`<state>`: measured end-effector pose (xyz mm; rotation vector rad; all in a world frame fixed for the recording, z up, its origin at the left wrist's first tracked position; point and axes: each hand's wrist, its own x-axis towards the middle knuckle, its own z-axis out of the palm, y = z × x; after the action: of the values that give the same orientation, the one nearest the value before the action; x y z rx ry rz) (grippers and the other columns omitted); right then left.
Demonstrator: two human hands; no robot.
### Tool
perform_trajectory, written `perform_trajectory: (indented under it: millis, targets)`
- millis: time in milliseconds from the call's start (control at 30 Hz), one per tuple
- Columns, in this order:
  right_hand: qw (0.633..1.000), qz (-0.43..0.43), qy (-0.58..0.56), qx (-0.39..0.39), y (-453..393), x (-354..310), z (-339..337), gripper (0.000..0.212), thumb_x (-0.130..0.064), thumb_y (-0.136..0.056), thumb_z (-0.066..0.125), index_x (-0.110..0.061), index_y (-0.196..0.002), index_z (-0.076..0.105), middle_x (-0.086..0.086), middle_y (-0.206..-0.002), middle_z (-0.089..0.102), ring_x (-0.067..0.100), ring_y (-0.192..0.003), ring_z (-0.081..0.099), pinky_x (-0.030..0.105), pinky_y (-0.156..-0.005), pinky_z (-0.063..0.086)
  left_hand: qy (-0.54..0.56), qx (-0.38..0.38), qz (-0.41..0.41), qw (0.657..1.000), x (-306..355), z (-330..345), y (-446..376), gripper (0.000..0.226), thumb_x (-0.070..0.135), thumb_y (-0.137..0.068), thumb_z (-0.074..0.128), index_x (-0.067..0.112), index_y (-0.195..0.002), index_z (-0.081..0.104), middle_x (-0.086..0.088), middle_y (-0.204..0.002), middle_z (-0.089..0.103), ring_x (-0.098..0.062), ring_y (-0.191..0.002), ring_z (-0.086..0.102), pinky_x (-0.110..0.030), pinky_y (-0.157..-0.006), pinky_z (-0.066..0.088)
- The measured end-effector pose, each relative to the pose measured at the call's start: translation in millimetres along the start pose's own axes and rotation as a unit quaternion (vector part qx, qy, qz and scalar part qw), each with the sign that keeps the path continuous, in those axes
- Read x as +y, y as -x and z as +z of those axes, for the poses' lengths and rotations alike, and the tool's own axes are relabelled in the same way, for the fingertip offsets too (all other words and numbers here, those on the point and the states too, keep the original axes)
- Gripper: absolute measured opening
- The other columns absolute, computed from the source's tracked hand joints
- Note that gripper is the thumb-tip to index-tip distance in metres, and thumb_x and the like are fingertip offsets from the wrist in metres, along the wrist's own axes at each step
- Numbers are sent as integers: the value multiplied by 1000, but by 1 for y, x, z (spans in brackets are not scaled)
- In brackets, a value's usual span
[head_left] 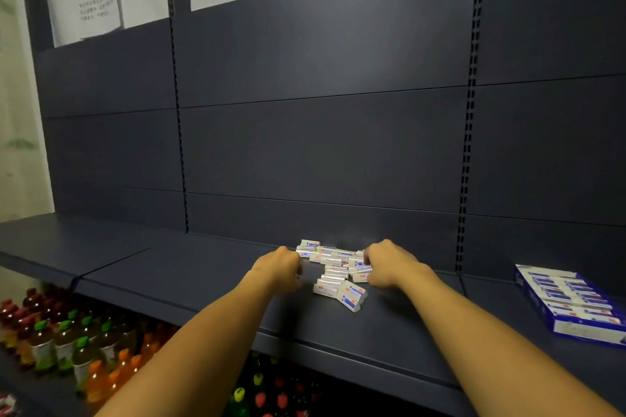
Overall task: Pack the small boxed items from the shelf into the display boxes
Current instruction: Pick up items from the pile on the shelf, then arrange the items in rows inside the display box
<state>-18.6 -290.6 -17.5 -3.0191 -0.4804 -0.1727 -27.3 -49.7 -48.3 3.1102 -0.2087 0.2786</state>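
Small boxes (333, 272): white, blue-and-red print, loose heap on shelf (189, 278) | left hand (281, 267): curled, grip unclear | right hand (389, 264): fingers curled onto heap | display box (572, 305): blue, filled, far right.

Two bare forearms reach forward, palms down. The left hand (279, 266) has curled fingers; the right hand (389, 262), level with it, curls likewise.
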Motion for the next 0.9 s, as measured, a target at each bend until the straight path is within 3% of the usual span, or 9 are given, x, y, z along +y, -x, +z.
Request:
perform_trajectory:
  millis: [267, 500, 900]
  targets:
    - [999, -24, -29, 18, -76, -2, 3, 31, -7, -84, 61, -13, -114, 67, 9, -108, 65, 26, -91, 66, 40, -82, 60, -17, -39, 16, 999, -28, 21, -64, 12, 10, -90, 57, 15, -93, 67, -5, -95, 60, -29, -94, 64, -34, -76, 52]
    - [996, -58, -56, 33, -126, -2, 15, 36, -6, -88, 62, -17, -123, 65, 7, -116, 64, 25, -97, 65, 38, -86, 59, -14, -11, 22, 1000, -50, 46, -118, 31, 14, -98, 55, 17, -127, 65, -6, -129, 57, -25, -110, 59, -37, -95, 53]
    - [996, -21, -72, 41, -140, 33, 15, 28, -8, -88, 63, -18, -113, 71, 3, -111, 66, 22, -98, 65, 39, -87, 58, -9, 23, 64, 998, -56, 70, -170, 32, 11, -96, 58, 17, -127, 64, -2, -131, 55, -25, -113, 58, -37, -95, 51]
